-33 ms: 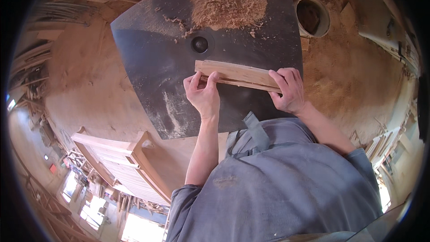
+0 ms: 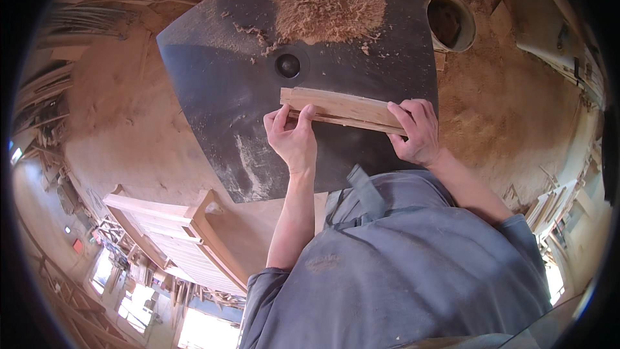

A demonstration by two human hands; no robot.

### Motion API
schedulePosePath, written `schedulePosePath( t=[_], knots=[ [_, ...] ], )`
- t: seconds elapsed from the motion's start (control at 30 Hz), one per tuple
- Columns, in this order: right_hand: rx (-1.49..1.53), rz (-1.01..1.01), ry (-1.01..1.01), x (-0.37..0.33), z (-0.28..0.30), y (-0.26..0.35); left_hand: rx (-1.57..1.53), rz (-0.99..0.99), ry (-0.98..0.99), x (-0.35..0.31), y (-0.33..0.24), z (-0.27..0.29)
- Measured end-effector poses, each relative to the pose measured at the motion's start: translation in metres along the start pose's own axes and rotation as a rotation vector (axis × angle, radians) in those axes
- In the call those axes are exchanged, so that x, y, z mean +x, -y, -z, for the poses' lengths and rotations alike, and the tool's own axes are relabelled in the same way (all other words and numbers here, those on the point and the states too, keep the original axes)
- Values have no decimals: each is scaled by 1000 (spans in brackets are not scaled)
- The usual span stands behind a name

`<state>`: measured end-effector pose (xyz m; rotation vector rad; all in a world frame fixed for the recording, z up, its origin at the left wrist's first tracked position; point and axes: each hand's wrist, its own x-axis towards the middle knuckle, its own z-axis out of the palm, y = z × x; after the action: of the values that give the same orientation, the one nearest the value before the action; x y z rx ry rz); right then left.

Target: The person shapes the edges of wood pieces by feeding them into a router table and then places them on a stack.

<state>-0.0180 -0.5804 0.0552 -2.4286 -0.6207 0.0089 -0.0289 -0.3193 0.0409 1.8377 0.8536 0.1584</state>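
Though dusty, dark tabletop [image 2: 223, 94] beneath wood [image 2: 345, 105], brown floor [image 2: 491, 103] around.

Shavings [image 2: 326, 10] beyond the wood piece [image 2: 345, 104]

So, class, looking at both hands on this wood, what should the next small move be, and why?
Perhaps tip the wooden piece slightly to view its near edge better: a dark, gap-like line runs along it, and the left hand and right hand grip it near opposite ends.

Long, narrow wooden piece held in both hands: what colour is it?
Pale tan; the long, narrow wooden piece shows best in the head view.
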Motion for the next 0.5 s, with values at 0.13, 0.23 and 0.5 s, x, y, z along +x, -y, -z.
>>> schedulePosePath(
  t=[0.13,0.23,0.5],
  knots=[
    [-18,-64,-46,5,-11,10,17,-25,53,18,4,4],
    [-38,-82,-73,13,-18,14,-9,-37,65,30,0,4],
    [-40,-135,-45,19,-21,18,65,-31,105,42,-3,7]
  ],
)
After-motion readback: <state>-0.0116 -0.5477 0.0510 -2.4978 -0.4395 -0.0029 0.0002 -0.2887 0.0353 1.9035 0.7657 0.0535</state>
